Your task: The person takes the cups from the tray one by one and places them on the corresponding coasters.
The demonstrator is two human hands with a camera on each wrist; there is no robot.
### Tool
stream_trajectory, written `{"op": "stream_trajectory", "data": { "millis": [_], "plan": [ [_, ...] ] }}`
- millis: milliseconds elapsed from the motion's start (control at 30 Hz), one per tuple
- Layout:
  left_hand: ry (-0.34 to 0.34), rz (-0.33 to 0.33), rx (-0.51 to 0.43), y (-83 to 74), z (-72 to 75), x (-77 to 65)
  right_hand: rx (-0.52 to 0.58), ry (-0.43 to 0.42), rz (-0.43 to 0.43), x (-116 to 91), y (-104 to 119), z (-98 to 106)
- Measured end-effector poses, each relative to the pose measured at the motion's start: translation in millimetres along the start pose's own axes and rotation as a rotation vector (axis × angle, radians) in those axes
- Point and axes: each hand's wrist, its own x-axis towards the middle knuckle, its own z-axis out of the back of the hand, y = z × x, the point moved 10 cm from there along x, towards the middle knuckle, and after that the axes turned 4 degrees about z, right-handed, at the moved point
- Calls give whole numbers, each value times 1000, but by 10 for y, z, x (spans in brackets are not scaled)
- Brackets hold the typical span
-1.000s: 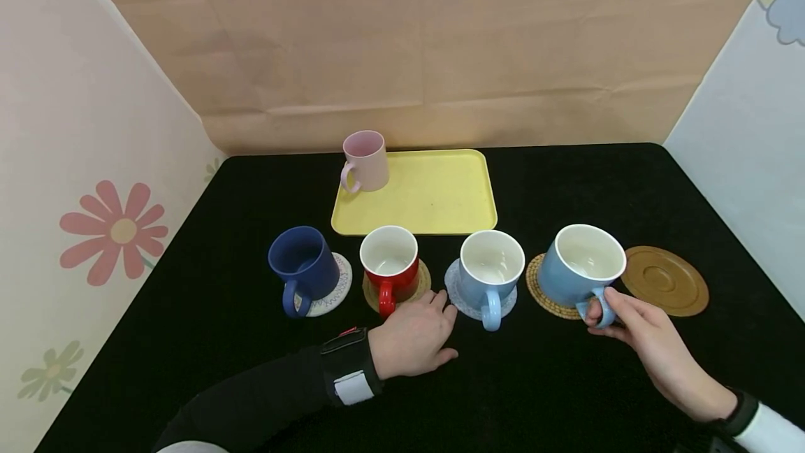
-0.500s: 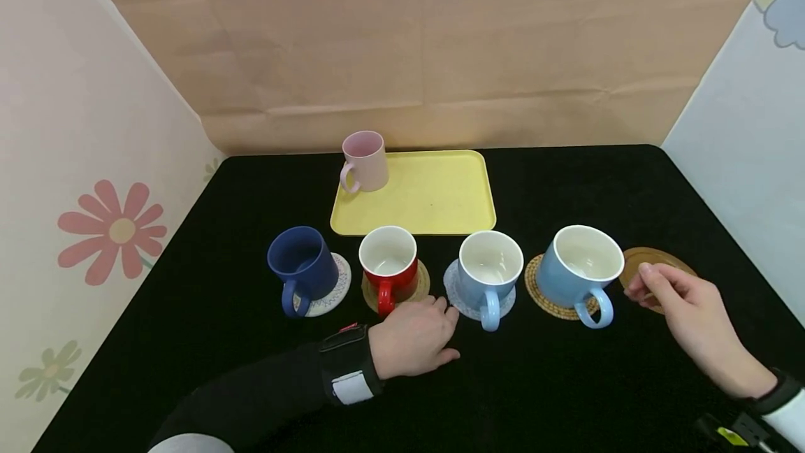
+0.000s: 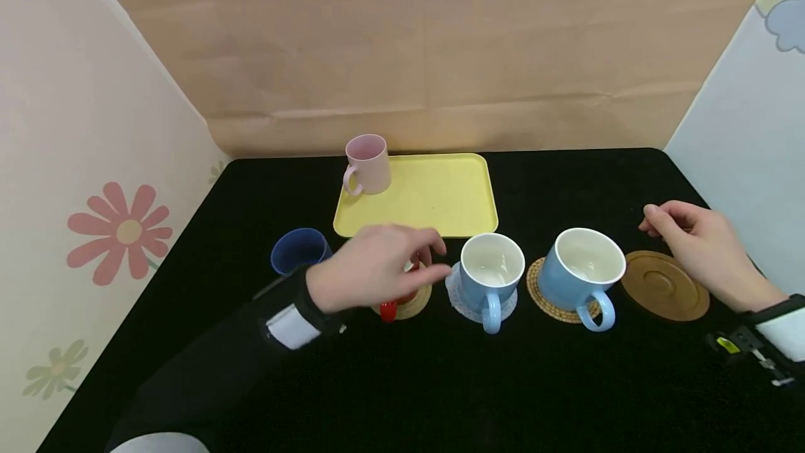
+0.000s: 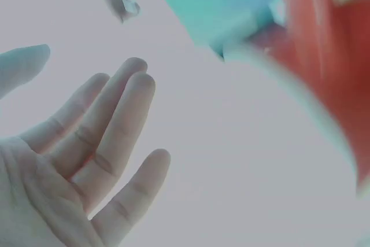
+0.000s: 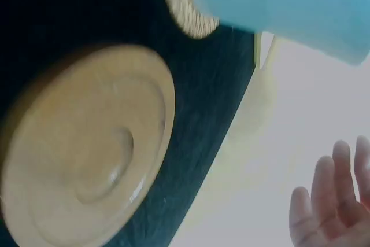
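My left hand [image 3: 380,264] is raised over the red mug [image 3: 388,311], its fingers loosely bent and holding nothing. Most of that mug and its tan coaster [image 3: 415,305] are hidden behind the hand in the head view. The left wrist view shows the left fingers [image 4: 124,125] spread apart. Above the far side of a brown round saucer [image 3: 663,289], my right hand [image 3: 707,247] hovers with relaxed, empty fingers. A larger light blue mug [image 3: 560,282] stands on a woven coaster [image 3: 534,282] to its left. Another light blue mug [image 3: 474,292] sits on a pale blue coaster [image 3: 454,292].
A dark blue mug [image 3: 295,254] at left is partly covered by my left arm. At the back, a pink mug [image 3: 372,172] stands on the left of a yellow tray [image 3: 443,194]. Patterned side walls and a brown paper backdrop enclose the black table [image 3: 503,390].
My right hand has let go of the larger light blue mug's handle and moved right and back. My left hand has lifted off the table and moved up and left over the red mug.
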Motion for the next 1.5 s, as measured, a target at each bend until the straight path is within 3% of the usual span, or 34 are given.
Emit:
{"op": "stream_trajectory", "data": {
  "millis": [167, 300, 500, 633, 733, 833, 1167, 1367, 1500],
  "plan": [
    [-84, 210, 108, 641, 520, 230, -59, 53, 30, 140, -29, -55],
    [-83, 361, 107, 1209, 717, 389, -78, 81, 25, 191, -59, -109],
    [-50, 557, 231, 1974, 738, 442, -91, 87, 23, 236, -77, -132],
    [72, 681, 331, 2325, 585, 412, -107, 70, 23, 252, -76, -100],
    [157, 766, 344, 2460, 483, 362, -115, 55, 33, 280, -60, -80],
    [180, 807, 318, 2485, 459, 322, -119, 43, 43, 307, -38, -78],
    [175, 813, 258, 2710, 379, 354, -119, 72, 50, 378, 16, -183],
    [188, 806, 249, 2671, 334, 376, -114, 83, 56, 403, 60, -224],
    [193, 786, 291, 2602, 339, 391, -118, 83, 53, 406, 68, -230]
  ]
}}
